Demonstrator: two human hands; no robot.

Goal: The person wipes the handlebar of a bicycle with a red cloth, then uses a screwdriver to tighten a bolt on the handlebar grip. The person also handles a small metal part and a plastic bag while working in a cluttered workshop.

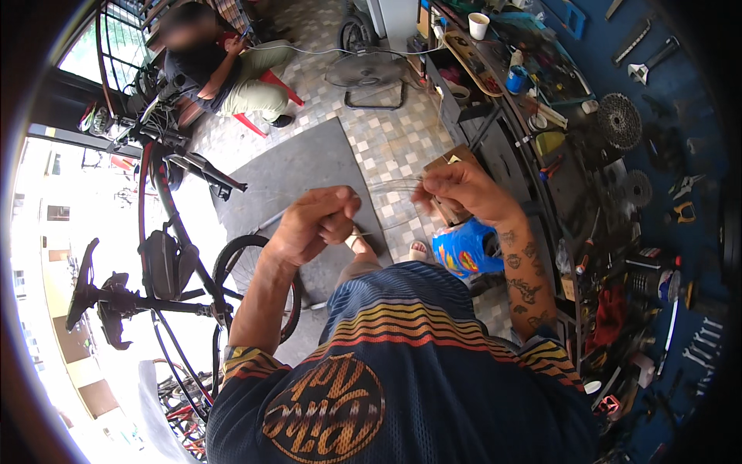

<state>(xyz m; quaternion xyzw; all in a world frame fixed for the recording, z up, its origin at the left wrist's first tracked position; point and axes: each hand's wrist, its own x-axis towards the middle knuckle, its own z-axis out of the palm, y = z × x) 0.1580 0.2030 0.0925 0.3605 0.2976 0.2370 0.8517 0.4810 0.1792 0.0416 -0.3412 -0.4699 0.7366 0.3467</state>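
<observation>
Out in front of my chest, a thin pale wire [393, 184] runs between my two hands in a slight curve. My left hand [313, 224] is closed, its fingers curled and pinching one end of the wire. My right hand [470, 190] grips the other end between thumb and fingers, with its fingertips partly blurred. To the left, a dark bicycle [174, 220] with red trim is raised, with a black bag [165, 263] strapped to its frame.
On the right a long workbench [502, 158] is crowded with tools, beside a blue tool wall [696, 255]. A blue bag-lined bin [466, 251] stands below my right hand. A grey mat [290, 174] covers the tiles. A person [212, 73] sits at the back left near a fan [363, 69].
</observation>
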